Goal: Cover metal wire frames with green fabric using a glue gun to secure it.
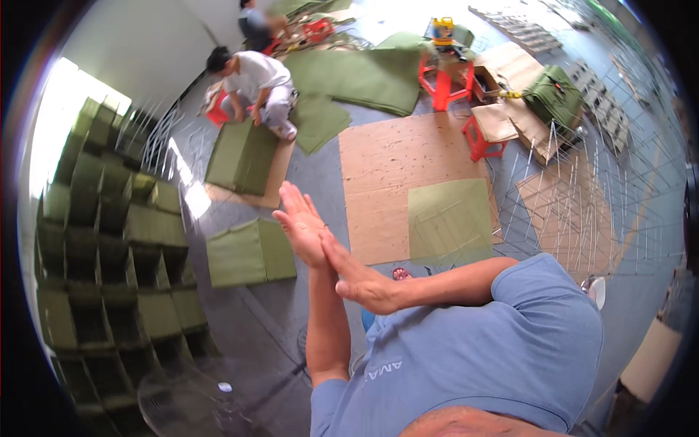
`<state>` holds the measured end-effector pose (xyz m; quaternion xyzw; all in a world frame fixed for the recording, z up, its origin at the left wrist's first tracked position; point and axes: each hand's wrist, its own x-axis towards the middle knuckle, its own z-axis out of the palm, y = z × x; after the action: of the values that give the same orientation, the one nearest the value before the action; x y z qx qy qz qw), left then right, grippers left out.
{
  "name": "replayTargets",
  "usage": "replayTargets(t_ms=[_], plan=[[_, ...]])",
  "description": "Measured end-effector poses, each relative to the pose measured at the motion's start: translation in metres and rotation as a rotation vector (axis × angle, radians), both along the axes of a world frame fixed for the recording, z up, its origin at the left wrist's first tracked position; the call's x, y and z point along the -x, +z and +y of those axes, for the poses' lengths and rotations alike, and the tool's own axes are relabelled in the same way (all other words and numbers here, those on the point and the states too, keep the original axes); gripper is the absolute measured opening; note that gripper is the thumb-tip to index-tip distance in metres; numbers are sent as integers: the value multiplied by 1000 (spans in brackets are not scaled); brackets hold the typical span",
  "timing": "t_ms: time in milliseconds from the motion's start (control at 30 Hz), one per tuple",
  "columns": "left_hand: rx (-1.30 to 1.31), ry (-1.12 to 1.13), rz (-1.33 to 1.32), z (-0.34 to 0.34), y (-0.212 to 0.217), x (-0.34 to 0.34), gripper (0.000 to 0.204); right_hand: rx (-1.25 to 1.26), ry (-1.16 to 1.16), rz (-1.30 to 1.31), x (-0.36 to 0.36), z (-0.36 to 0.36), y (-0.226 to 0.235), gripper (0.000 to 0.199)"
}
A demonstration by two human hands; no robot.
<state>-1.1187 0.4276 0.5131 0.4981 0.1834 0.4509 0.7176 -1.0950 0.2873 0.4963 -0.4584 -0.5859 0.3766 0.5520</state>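
My left hand (302, 227) is raised with its fingers stretched out and its palm showing, holding nothing. Across its wrist and the base of the palm lies my right hand (362, 278), fingers flat and touching, also holding nothing. Nearest to them on the floor is a green fabric-covered box (247, 253), to the left of my left hand. A plywood sheet (378, 189) lies to the right, with a square of green fabric (450, 218) on its near part.
At the left stand stacked green boxes (102, 255) and a fan (196, 400). A seated person handles a green box (244, 156); another sits behind. Green fabric (364, 76) covers the far floor. Red stools (442, 84), wire frames (582, 204) and a green bundle (553, 95) stand at the right.
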Motion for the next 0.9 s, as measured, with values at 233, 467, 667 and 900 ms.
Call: replayTargets(t_ms=[233,467,667,900], plan=[[-651,-407,126,-19,-27,-113,93,-109,-520,529,-213,136,17,75],[-552,-409,19,216,-5,-278,78,-32,-449,404,-220,231,-2,92],[-473,-587,-7,207,-35,-340,77,-113,-707,672,-387,309,-6,88],[-285,-613,118,308,-44,-530,72,-47,-674,525,-486,354,-22,86]])
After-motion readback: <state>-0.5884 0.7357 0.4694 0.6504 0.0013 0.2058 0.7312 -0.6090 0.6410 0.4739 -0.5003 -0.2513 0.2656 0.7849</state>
